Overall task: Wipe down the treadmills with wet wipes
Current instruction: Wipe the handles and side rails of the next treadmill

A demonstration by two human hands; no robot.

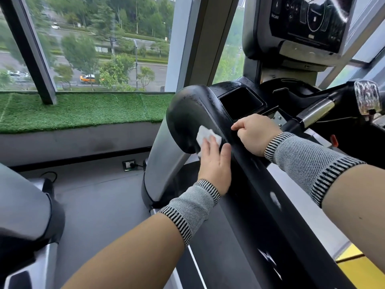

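A black treadmill handrail runs from the lower right up to its rounded front end. My left hand presses a white wet wipe flat against the outer side of the rail, just behind the rounded end, with its fingers straight. My right hand grips the rail's inner top edge with curled fingers, close beside the left hand. The treadmill console stands above at the upper right.
A silver upright post carries the rail. A cup recess and a chrome grip bar lie ahead of my right hand. Another treadmill stands at the lower left. A floor socket and green turf ledge sit below the window.
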